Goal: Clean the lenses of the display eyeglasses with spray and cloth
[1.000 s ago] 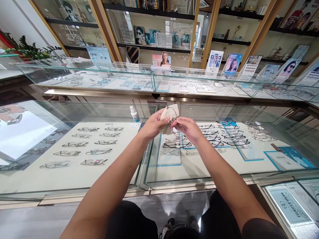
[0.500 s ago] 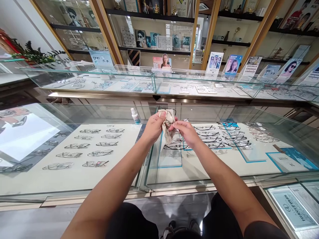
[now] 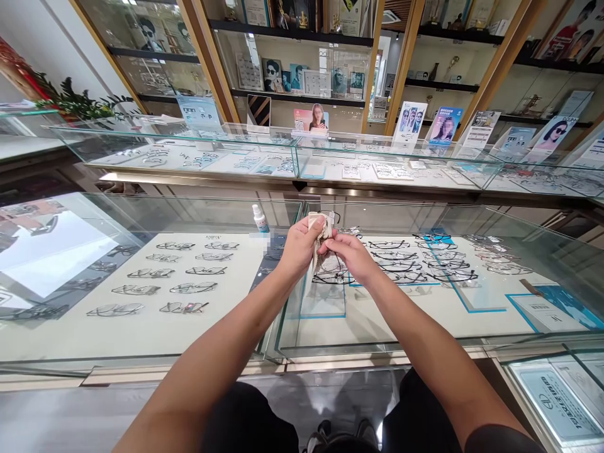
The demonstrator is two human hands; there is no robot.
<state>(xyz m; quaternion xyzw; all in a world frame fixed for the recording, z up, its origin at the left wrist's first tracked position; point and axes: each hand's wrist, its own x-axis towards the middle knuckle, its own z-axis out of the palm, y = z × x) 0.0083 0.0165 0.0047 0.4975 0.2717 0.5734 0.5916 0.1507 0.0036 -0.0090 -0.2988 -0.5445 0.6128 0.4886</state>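
Observation:
Over the glass counter, my left hand (image 3: 302,244) is closed on a pale beige cleaning cloth (image 3: 313,220), bunched between thumb and fingers. My right hand (image 3: 350,255) meets it from the other side, its thumb and fingertips pinched on a pair of eyeglasses. A dark curved temple tip of these eyeglasses (image 3: 337,217) sticks up behind the cloth. The lenses are mostly hidden by the cloth and fingers. A small white spray bottle (image 3: 260,220) stands upright on the glass, left of my hands.
Under the glass top, rows of eyeglasses (image 3: 193,287) lie on the left and dark frames (image 3: 394,257) on the right. A second glass showcase (image 3: 212,160) runs across behind, with standing advert cards (image 3: 409,124) on it. Wooden-framed shelves rise at the back.
My left hand has shifted slightly right, and the cloth is now folded tighter, with its hanging end drawn in. The view has shifted a little. Both hands keep their hold.

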